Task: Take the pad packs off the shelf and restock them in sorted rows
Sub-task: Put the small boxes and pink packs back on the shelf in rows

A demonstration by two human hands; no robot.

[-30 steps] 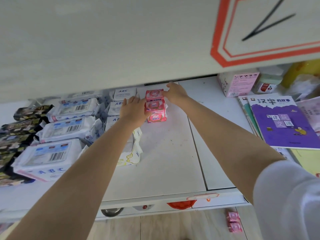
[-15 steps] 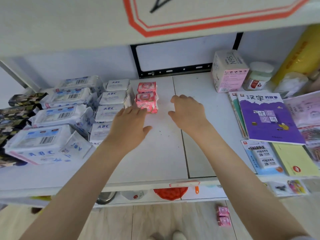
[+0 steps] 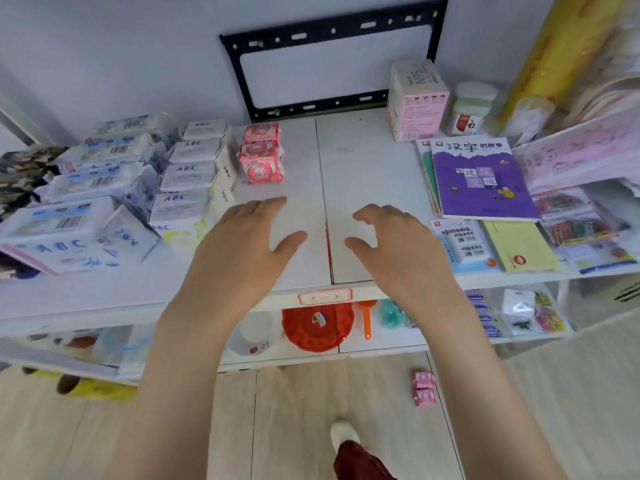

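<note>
Restocking judged mostly done — white packs [image 3: 188, 173] lined in two rows at left of shelf [image 3: 363, 188], three pink packs [image 3: 261, 154] rowed just beside them. Two stray packs [image 3: 424, 388] seen on floor [image 3: 294, 410] below, not yet shelved. Left hand [image 3: 239, 247] and right hand [image 3: 401, 251] held over bare shelf front, fingers loose and apart, nothing gripped.

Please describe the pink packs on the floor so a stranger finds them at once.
Start at the white shelf, then look down to the wooden floor. Right of the shoe lie two pink packs, close together. No other packs are on the floor.
</note>
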